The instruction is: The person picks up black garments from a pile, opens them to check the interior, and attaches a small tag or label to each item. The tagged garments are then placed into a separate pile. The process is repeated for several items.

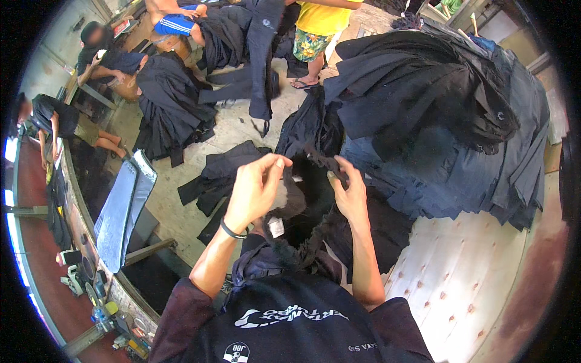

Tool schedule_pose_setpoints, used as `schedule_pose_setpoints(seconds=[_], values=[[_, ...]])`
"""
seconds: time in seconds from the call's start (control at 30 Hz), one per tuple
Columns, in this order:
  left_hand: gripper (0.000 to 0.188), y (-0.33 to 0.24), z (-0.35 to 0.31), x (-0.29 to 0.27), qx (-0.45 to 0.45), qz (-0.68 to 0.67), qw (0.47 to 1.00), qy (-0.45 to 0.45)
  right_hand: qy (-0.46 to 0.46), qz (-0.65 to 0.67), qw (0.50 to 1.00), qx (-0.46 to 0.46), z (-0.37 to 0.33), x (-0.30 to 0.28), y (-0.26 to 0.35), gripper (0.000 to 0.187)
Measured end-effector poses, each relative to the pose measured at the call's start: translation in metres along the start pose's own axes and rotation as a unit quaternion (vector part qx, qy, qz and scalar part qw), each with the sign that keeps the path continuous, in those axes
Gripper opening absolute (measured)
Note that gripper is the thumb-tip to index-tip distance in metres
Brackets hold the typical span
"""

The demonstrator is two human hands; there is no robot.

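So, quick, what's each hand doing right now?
Left hand: closed, fingertips pinched; can't tell on what.
Right hand: closed, holding black cloth.

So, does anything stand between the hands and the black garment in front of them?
Nothing visible does: the right hand grips a bunched edge of the black garment, and the left hand is close beside it; whether it touches, I cannot tell.

Both hands [254, 189] hold a black garment [316, 196] near heaped dark cloth [423, 91].

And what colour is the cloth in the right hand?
The cloth is black, clearest in the head view.
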State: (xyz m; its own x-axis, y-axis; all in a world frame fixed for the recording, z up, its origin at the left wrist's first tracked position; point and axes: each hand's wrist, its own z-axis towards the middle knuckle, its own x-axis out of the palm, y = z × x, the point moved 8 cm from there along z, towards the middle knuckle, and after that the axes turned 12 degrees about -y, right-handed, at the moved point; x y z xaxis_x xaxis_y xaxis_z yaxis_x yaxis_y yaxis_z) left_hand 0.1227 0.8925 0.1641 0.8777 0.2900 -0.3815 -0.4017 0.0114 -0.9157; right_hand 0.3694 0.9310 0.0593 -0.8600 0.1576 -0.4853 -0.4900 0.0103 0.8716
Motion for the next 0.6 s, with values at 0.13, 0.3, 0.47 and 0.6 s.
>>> schedule_pose_setpoints(seconds=[0.13,0.3,0.47,0.6], values=[[0.043,-0.02,-0.005,0.002,0.04,-0.021,0.998,0.038,0.093,0.014,0.995,0.041,-0.008,0.017,-0.02,0.025],[0.094,0.055,-0.039,0.071,0.085,0.107,0.989,0.048,0.07,0.105,0.987,0.097,-0.022,0.026,-0.05,0.04],[0.046,0.132,-0.014,0.061,-0.036,-0.03,0.999,-0.028,0.114,0.162,0.976,0.092,-0.009,0.017,-0.046,0.044],[0.036,0.104,0.004,0.045,-0.01,0.004,0.997,0.08,0.137,0.162,0.975,0.068,0.015,0.003,-0.019,0.036]])
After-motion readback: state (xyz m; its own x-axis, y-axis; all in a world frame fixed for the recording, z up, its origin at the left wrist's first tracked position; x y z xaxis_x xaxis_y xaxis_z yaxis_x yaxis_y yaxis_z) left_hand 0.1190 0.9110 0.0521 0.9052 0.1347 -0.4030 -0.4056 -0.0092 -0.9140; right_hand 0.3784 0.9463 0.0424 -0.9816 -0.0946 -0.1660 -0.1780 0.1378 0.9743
